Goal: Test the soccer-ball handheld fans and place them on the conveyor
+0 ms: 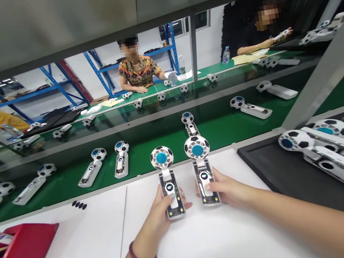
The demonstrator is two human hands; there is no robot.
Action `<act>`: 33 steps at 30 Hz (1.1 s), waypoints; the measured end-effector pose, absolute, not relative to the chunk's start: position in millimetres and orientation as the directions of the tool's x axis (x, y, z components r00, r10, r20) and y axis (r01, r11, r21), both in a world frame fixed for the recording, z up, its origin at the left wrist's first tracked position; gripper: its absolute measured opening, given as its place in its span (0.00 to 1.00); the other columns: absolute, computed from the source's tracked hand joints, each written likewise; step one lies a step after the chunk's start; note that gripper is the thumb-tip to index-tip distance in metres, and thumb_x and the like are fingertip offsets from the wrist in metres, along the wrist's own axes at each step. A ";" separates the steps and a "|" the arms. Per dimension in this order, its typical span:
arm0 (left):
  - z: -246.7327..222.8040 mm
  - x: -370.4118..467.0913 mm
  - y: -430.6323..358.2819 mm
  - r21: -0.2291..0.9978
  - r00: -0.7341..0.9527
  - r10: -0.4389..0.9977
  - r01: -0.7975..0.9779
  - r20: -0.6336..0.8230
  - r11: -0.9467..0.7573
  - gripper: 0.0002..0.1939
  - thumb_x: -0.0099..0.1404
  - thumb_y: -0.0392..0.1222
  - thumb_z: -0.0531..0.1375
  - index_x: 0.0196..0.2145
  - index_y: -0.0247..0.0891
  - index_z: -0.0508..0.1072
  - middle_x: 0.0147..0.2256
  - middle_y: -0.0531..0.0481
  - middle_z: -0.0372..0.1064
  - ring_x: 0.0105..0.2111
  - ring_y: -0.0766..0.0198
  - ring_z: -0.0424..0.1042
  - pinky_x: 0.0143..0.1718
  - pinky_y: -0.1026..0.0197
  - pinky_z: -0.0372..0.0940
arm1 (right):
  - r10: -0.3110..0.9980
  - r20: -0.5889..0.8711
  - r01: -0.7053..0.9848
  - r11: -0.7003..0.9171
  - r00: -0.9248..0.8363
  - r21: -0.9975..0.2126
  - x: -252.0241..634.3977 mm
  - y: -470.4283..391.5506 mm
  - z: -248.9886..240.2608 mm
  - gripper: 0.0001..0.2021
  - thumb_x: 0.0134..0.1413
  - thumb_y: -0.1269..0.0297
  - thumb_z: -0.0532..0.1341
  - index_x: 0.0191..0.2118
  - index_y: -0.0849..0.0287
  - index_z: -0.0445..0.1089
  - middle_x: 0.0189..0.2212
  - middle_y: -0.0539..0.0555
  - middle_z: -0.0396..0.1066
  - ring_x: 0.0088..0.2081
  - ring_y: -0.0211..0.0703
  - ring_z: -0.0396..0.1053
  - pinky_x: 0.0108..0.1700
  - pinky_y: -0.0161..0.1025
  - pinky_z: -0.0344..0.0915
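Two soccer-ball handheld fans up, one per hand, side by side over the white worktop (87, 253); can't tell if their lower ends touch it. Left hand (159, 210) is wrapped round the left fan (167, 177), thumb on the white front panel just under the round display (169, 187). Right hand (227, 188) grasps the right fan (201, 166) the same way, thumb on its panel too. Can't tell if either thumb is pressing. Left display looks like 100; right one is lit, digits too blurred to trust.

Doing this well, my take: grip low on the clear bodies, thumbs below the displays so both readouts show. Same tilt on both, so one glance covers them. Press square on the panel, not its edge. Keep the ball heads apart, they're near enough to knock. No shoving forward either: another fan (191, 129) lies on the green conveyor belt (150, 130) just beyond my right one.

Right of my right hand: black tray (252, 157) with a pile of fans (332, 163). Keep that elbow clear. Beyond left hand, off to its left: four black ovals (81, 205); nearer me, red bin (34, 244).
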State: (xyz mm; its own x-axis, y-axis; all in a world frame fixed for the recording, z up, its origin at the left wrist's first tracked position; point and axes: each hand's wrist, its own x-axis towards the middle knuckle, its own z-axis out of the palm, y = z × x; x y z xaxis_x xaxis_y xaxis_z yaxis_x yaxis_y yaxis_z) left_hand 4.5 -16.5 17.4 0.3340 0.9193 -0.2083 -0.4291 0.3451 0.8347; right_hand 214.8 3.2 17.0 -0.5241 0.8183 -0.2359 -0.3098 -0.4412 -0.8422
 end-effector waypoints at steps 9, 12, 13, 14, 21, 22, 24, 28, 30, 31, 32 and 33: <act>14.1 4.8 -17.6 0.844 0.353 0.919 -0.428 -0.173 0.323 0.20 0.53 0.41 0.64 0.41 0.41 0.60 0.34 0.50 0.67 0.32 0.62 0.69 0.46 0.41 0.61 | 0.817 -0.205 -0.285 -0.406 -0.540 -0.868 212.7 1.8 17.5 0.27 0.40 0.62 0.66 0.45 0.53 0.52 0.34 0.50 0.65 0.37 0.42 0.65 0.41 0.41 0.59; 12.4 5.4 -18.2 0.856 0.357 0.920 -0.413 -0.161 0.310 0.22 0.51 0.42 0.65 0.41 0.40 0.59 0.34 0.49 0.66 0.32 0.62 0.69 0.44 0.42 0.62 | 0.818 -0.240 -0.233 -0.408 -0.524 -0.883 211.5 1.3 16.3 0.31 0.38 0.59 0.66 0.48 0.52 0.50 0.34 0.50 0.65 0.38 0.43 0.64 0.41 0.40 0.59; 11.3 5.6 -18.2 0.862 0.348 0.924 -0.407 -0.159 0.302 0.23 0.51 0.42 0.65 0.41 0.40 0.59 0.34 0.49 0.66 0.32 0.62 0.69 0.43 0.43 0.63 | 0.814 -0.250 -0.214 -0.410 -0.525 -0.887 211.2 1.4 15.2 0.32 0.38 0.58 0.66 0.48 0.52 0.50 0.34 0.50 0.65 0.38 0.43 0.64 0.41 0.41 0.59; 9.8 5.8 -18.0 0.868 0.342 0.927 -0.401 -0.156 0.294 0.23 0.51 0.41 0.65 0.42 0.41 0.58 0.34 0.49 0.66 0.32 0.62 0.69 0.43 0.43 0.63 | 0.811 -0.254 -0.202 -0.410 -0.527 -0.889 210.9 1.6 14.0 0.32 0.37 0.58 0.66 0.48 0.53 0.50 0.35 0.50 0.65 0.38 0.44 0.64 0.42 0.41 0.59; -0.4 5.5 -15.5 0.870 0.342 0.929 -0.406 -0.141 0.281 0.27 0.50 0.43 0.65 0.43 0.41 0.55 0.32 0.50 0.66 0.29 0.62 0.69 0.36 0.48 0.65 | 0.819 -0.269 -0.186 -0.409 -0.506 -0.893 210.7 2.5 6.3 0.30 0.39 0.58 0.64 0.49 0.51 0.50 0.37 0.52 0.66 0.41 0.46 0.65 0.44 0.43 0.59; -0.1 5.6 -15.5 0.872 0.336 0.930 -0.400 -0.147 0.283 0.28 0.50 0.43 0.65 0.44 0.41 0.55 0.32 0.49 0.67 0.29 0.62 0.69 0.36 0.48 0.65 | 0.816 -0.261 -0.191 -0.406 -0.515 -0.894 210.9 2.6 6.2 0.30 0.40 0.58 0.64 0.49 0.51 0.50 0.36 0.52 0.66 0.40 0.46 0.66 0.44 0.43 0.59; 1.5 5.9 -15.9 0.878 0.319 0.935 -0.389 -0.154 0.277 0.27 0.50 0.42 0.65 0.44 0.41 0.55 0.32 0.49 0.66 0.29 0.62 0.69 0.36 0.48 0.65 | 0.805 -0.238 -0.197 -0.398 -0.544 -0.896 211.4 3.1 6.8 0.30 0.41 0.58 0.63 0.49 0.52 0.49 0.35 0.51 0.66 0.39 0.45 0.66 0.43 0.43 0.59; 4.1 6.4 -16.2 0.889 0.304 0.940 -0.372 -0.156 0.268 0.26 0.50 0.43 0.65 0.42 0.41 0.56 0.33 0.49 0.66 0.29 0.62 0.68 0.36 0.49 0.65 | 0.798 -0.234 -0.190 -0.396 -0.555 -0.898 211.8 3.6 10.7 0.25 0.41 0.60 0.63 0.46 0.54 0.52 0.35 0.51 0.65 0.38 0.44 0.65 0.41 0.41 0.59; 3.9 6.4 -16.0 0.893 0.307 0.939 -0.365 -0.153 0.265 0.26 0.50 0.45 0.66 0.41 0.41 0.56 0.33 0.48 0.66 0.29 0.61 0.68 0.35 0.50 0.65 | 0.805 -0.232 -0.204 -0.396 -0.547 -0.895 211.4 3.2 13.2 0.24 0.40 0.61 0.64 0.44 0.55 0.53 0.34 0.51 0.65 0.38 0.44 0.65 0.40 0.41 0.59; 3.6 6.3 -15.9 0.895 0.305 0.940 -0.362 -0.152 0.262 0.26 0.50 0.46 0.66 0.41 0.40 0.56 0.33 0.48 0.66 0.29 0.61 0.68 0.35 0.51 0.65 | 0.806 -0.228 -0.213 -0.397 -0.547 -0.893 211.2 2.9 14.1 0.25 0.40 0.61 0.64 0.44 0.55 0.54 0.35 0.52 0.65 0.38 0.44 0.65 0.40 0.41 0.59; 3.1 6.2 -15.8 0.897 0.301 0.941 -0.357 -0.154 0.261 0.26 0.50 0.46 0.66 0.41 0.40 0.56 0.33 0.49 0.66 0.29 0.61 0.68 0.35 0.52 0.65 | 0.805 -0.223 -0.221 -0.398 -0.550 -0.890 211.1 2.7 14.6 0.25 0.40 0.61 0.64 0.44 0.55 0.54 0.35 0.52 0.66 0.38 0.43 0.65 0.40 0.40 0.59; 2.7 5.9 -15.8 0.901 0.295 0.943 -0.349 -0.157 0.259 0.25 0.50 0.46 0.65 0.41 0.40 0.56 0.33 0.49 0.66 0.29 0.61 0.68 0.34 0.52 0.65 | 0.803 -0.219 -0.228 -0.399 -0.554 -0.888 211.1 2.5 14.6 0.25 0.40 0.61 0.64 0.45 0.55 0.54 0.35 0.52 0.66 0.38 0.43 0.65 0.40 0.40 0.59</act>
